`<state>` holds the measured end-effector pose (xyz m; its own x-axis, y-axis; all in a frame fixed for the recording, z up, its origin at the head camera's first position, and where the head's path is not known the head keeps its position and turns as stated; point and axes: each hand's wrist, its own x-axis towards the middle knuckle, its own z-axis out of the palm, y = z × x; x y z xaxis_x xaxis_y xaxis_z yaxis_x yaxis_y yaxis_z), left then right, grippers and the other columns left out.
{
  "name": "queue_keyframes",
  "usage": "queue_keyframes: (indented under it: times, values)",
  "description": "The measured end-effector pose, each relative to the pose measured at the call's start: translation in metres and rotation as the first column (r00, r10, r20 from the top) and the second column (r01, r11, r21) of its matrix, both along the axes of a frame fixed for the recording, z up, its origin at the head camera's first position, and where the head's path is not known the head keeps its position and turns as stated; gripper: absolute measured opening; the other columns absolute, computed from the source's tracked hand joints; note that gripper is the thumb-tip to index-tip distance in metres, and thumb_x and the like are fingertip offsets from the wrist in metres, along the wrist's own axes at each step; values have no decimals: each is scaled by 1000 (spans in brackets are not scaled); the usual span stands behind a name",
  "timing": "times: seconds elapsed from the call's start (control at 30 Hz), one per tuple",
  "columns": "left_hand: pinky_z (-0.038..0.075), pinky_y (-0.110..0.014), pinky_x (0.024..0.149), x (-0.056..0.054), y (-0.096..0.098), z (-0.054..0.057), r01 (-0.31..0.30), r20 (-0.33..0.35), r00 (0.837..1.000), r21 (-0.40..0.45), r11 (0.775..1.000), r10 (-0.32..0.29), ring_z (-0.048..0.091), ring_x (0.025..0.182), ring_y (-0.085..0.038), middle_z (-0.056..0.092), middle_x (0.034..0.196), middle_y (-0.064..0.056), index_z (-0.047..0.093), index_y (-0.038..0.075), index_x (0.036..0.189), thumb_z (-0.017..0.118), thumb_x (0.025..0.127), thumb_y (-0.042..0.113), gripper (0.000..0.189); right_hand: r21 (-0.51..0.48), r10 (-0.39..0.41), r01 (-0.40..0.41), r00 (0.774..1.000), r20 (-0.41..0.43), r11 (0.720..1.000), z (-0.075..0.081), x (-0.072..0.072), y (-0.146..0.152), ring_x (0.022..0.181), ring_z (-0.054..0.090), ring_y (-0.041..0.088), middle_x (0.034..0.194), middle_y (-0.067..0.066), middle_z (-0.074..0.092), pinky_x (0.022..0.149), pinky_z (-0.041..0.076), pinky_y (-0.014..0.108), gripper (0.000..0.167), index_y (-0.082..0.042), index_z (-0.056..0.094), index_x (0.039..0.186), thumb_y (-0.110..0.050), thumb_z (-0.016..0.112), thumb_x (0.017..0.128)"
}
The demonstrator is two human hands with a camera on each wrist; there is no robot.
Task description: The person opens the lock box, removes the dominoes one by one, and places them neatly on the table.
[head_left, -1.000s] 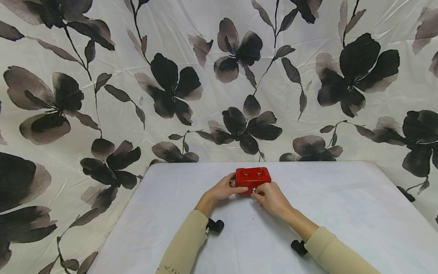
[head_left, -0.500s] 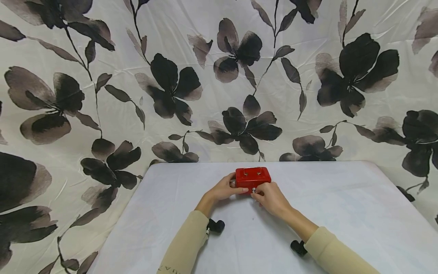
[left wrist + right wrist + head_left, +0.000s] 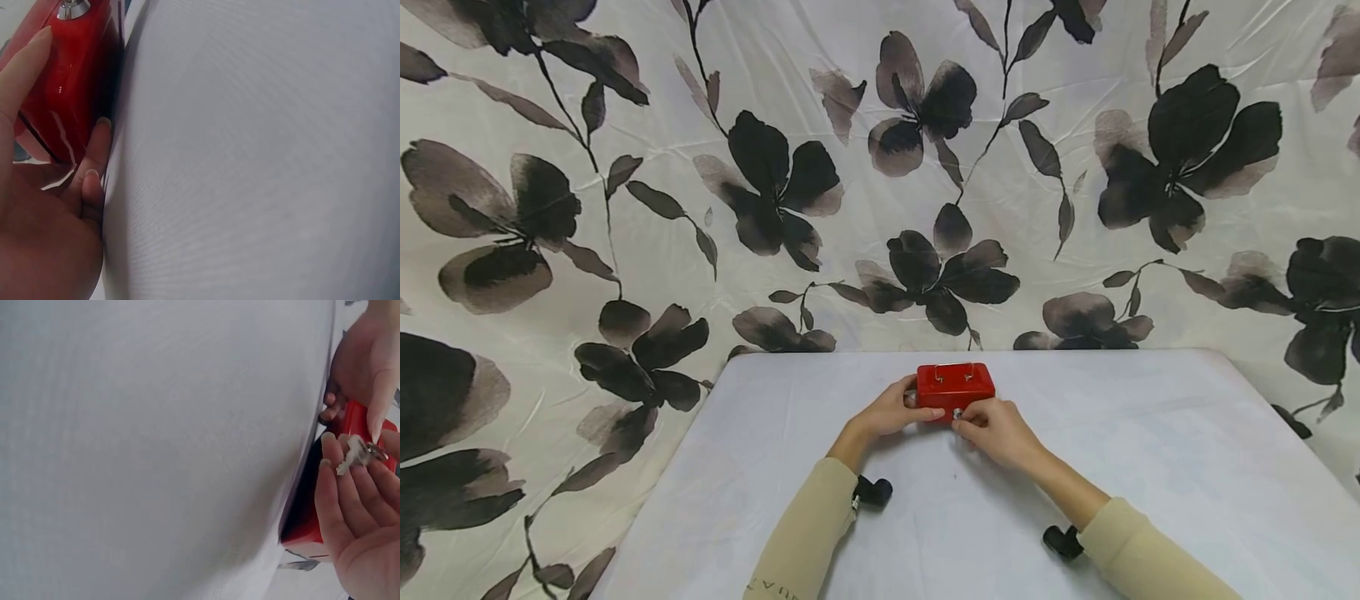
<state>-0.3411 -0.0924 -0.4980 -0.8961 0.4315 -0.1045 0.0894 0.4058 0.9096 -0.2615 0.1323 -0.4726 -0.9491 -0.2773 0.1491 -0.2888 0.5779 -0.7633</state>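
Observation:
A small red cash box [image 3: 957, 380] with a wire handle on its lid stands on the white table. My left hand [image 3: 886, 414] holds its left end, thumb along the front and fingers around the side. In the left wrist view the silver lock [image 3: 74, 9] shows on the front, just beyond the thumb tip. My right hand [image 3: 1004, 432] is at that lock, thumb and index finger pinching a key there. The right wrist view shows a second key [image 3: 350, 456] dangling from the same ring in front of the curled fingers. Whatever part is inside the lock is hidden.
The white-covered table [image 3: 820, 383] reaches back to a floral cloth backdrop [image 3: 925, 167]. A black wrist camera [image 3: 874, 493] sits at the left sleeve, another black wrist camera [image 3: 1063, 542] at the right one.
My right wrist and forearm have shifted slightly to the right and rolled a little, with the fingertips staying at the lock. The left hand keeps its hold; the box stays in place.

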Motion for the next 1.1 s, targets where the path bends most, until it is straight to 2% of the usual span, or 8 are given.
queue_keyframes:
  times: [0.2,0.47,0.7,1.1]
  values:
    - [45,-51,109,-3,1,-1,-12,7,1000,-23,1000,12,54,126,-23,56,145,-5,38,8,156,83,84,45,92,-73,-3,9,996,85,997,2,0,4,71,65,17,83,6,73,68,54,27,15,-1,77,97,-12,67,98]
    - [43,-52,110,-2,1,-1,2,13,1000,3,1000,-2,55,127,-25,56,146,-7,37,7,156,83,86,42,91,-159,38,-11,985,166,987,2,2,6,76,70,23,86,10,75,73,60,33,21,5,75,102,-13,63,101]
    - [42,-52,111,-4,1,-1,3,9,1000,20,1000,-3,54,127,-25,56,144,-7,39,7,155,82,87,39,87,-298,106,-26,961,256,954,2,2,6,82,74,34,94,22,74,79,61,41,26,13,69,111,-8,58,103]
    - [44,-52,109,-2,1,0,-3,3,1000,2,1000,3,54,124,-26,57,144,-8,39,6,155,82,86,42,89,-384,121,34,921,370,923,5,5,6,86,74,31,102,26,73,83,61,41,31,13,65,117,-15,56,105]
